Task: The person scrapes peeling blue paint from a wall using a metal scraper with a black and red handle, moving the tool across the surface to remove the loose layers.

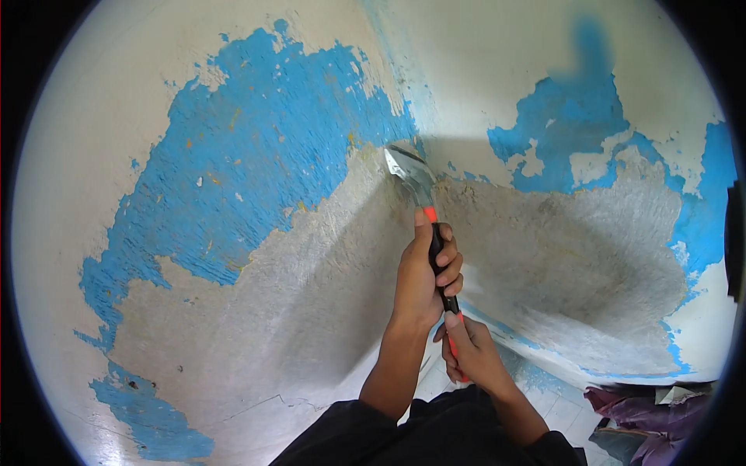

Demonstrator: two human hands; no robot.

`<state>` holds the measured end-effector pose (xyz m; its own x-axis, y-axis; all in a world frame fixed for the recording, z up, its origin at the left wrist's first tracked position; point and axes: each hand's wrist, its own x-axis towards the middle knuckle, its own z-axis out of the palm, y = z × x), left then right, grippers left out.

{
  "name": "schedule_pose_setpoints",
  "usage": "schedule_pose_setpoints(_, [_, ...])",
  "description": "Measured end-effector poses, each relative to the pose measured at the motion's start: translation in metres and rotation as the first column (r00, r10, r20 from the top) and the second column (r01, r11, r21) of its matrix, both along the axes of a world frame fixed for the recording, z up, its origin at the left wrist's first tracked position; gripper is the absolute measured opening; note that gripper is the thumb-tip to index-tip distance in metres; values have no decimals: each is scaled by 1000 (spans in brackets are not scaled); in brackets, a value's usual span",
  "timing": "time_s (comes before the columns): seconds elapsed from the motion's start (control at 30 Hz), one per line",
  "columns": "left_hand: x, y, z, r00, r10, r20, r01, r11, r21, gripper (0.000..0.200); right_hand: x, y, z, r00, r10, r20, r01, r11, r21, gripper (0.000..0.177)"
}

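Note:
A long-handled scraper point(412, 169) with a wide metal head and a black and red handle points up into the corner of two walls. Its blade edge lies at the lower border of the blue paint point(256, 147) on the left wall, close to the corner. My left hand point(420, 276) is wrapped round the upper handle, thumb laid along it toward the head. Lower down, my right hand point(475, 353) grips the red end of the same handle. Below the blade spreads a bare grey patch point(272, 311) with a rough surface.
On the right wall, more blue paint point(567, 116) borders another bare grey area point(575, 256). Off-white paint surrounds both patches. Purple cloth-like material point(660, 419) lies at the lower right by the tiled floor point(561, 412). A dark object point(733, 241) shows at the right edge.

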<state>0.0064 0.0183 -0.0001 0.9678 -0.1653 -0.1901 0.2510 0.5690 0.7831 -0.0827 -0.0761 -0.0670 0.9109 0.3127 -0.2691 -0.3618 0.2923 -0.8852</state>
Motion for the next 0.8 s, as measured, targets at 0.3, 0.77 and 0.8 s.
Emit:
schedule_pose_setpoints(0.3, [5,1,-8,1000,-2,25,2,1000,-10,50,8,1,-10,1000,-8,23,8,1000,-10,43])
schedule_pose_setpoints(0.77, [1,5,-18,999,29,21,-29,999,-15,50,2,7,-24,996,19,90,-10,995,-94,45])
schedule_pose_setpoints(0.8, [2,4,-16,999,27,18,-27,1000,-12,50,8,6,-24,995,6,104,4,995,-101,46])
